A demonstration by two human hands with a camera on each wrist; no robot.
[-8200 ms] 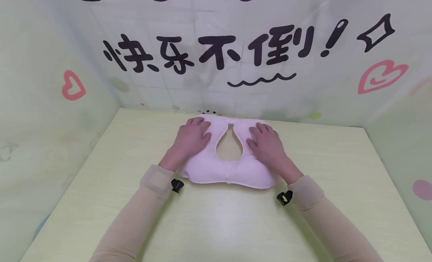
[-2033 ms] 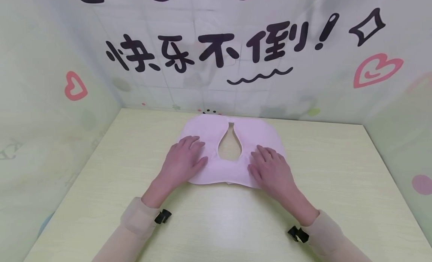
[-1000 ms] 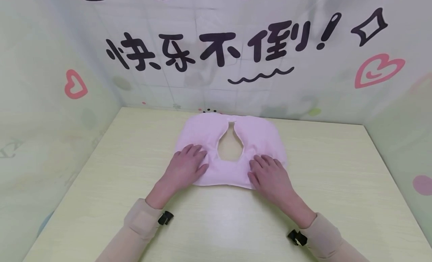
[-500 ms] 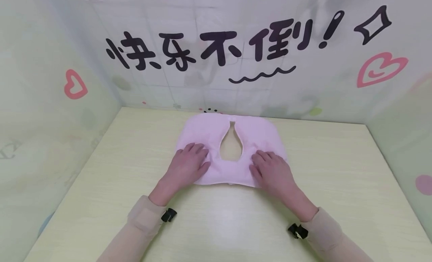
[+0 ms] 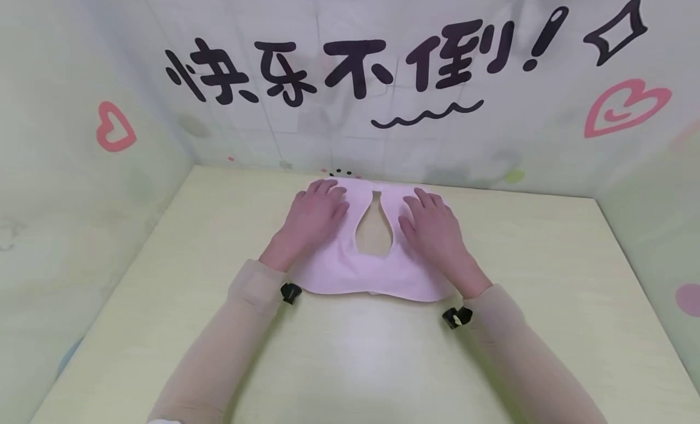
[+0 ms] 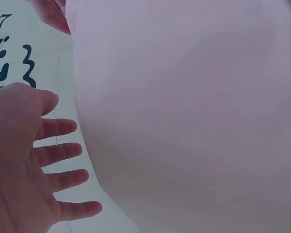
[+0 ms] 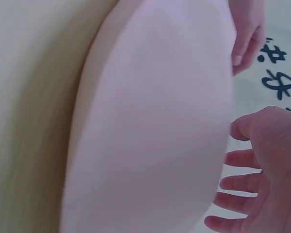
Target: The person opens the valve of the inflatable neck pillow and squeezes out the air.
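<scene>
A pale pink cushion (image 5: 372,275) with a teardrop-shaped hole through its middle lies flat near the back of the table. Over its left half is my left hand (image 5: 314,214), fingers spread and only slightly bent. My right hand (image 5: 434,229) is over the right half in much the same pose. Both wrist views show the fingers (image 6: 58,154) extended beside the cushion's pink surface (image 7: 155,111), gripping nothing. Whether the fingertips touch the cloth cannot be told. The hands hide the cushion's left and right sides in the head view.
The pale wooden table (image 5: 361,363) meets a printed backdrop (image 5: 306,132) just behind the cushion, with light side walls left and right. A black clip-like device (image 5: 291,292) sits at the left cuff, another black device (image 5: 457,317) at the right.
From the cushion's front part, where they lay half a second ago, both hands have moved forward to its far part. The cushion stays in place and its front now shows more.
</scene>
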